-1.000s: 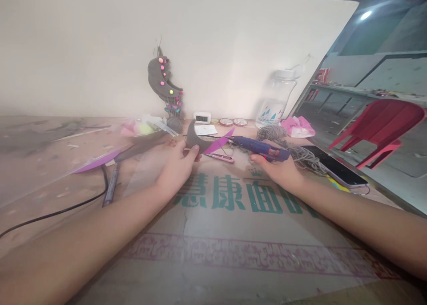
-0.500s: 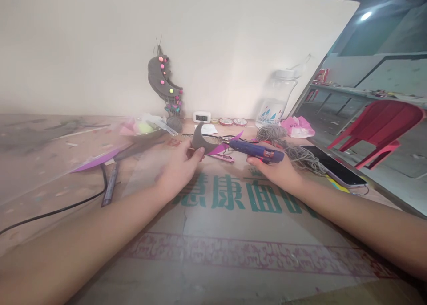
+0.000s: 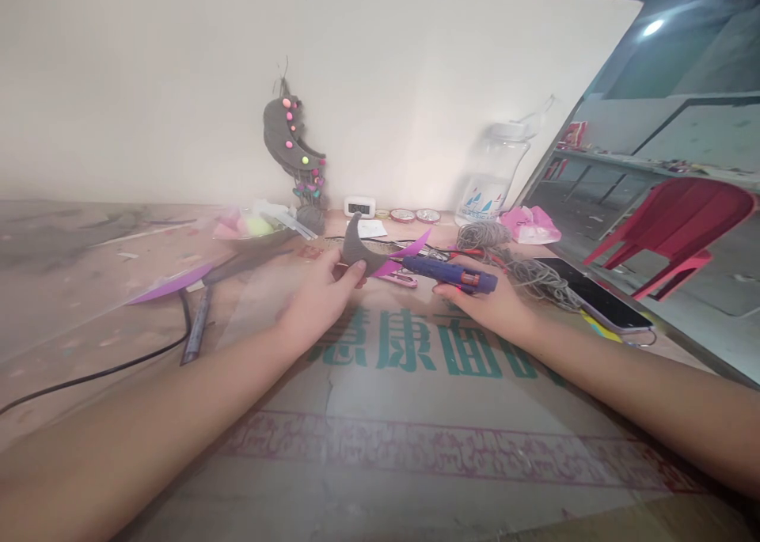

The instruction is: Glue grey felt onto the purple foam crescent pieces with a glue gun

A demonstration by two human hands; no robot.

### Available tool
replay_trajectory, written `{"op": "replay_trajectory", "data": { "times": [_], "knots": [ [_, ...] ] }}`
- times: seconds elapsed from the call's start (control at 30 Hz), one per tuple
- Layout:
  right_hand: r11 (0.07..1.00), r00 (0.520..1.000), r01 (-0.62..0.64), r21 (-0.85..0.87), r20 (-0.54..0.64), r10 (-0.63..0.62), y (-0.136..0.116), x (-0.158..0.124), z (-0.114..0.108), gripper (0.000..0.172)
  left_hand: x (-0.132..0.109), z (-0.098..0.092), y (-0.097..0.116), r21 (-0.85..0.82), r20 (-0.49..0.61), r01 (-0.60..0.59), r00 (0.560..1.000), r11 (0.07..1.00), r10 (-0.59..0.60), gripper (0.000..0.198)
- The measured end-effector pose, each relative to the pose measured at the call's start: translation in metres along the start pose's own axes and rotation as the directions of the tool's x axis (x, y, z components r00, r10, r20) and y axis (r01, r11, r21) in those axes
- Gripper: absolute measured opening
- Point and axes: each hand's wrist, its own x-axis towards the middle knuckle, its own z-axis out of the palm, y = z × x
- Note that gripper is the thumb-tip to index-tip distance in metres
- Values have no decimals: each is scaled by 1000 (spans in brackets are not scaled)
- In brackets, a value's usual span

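My left hand (image 3: 332, 286) is closed on a crescent (image 3: 358, 245), its left part wrapped in grey yarn and its right end bare purple. In my right hand (image 3: 484, 298) is a blue hot glue gun (image 3: 442, 271), my fingers wrapped round its handle. The gun's nozzle points left and meets the crescent where grey gives way to purple; I cannot tell if it touches. Beneath the crescent lies a pink utility knife (image 3: 402, 279). Grey yarn (image 3: 537, 279) is heaped just right of my right hand.
A finished-looking grey crescent with coloured pompoms (image 3: 288, 134) hangs against the white board. Behind my hands stand a small digital clock (image 3: 359, 206), ribbon rolls (image 3: 403, 216) and a clear bottle (image 3: 492, 174). A phone (image 3: 599, 297) lies right, a marker pen (image 3: 195, 328) left. Printed cardboard (image 3: 380, 399) covers the front.
The glue gun has moved slightly left and down, its nozzle closer in against the crescent. My left hand and the crescent have barely moved.
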Motion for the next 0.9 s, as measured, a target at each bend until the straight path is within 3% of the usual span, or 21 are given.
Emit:
{"op": "replay_trajectory", "data": {
  "times": [0.9],
  "knots": [
    [999,1000,-17,-35,-24,16,4,1,2,30,-2,-1,3,-36,28,35,999,999,-34,29]
  ]
}}
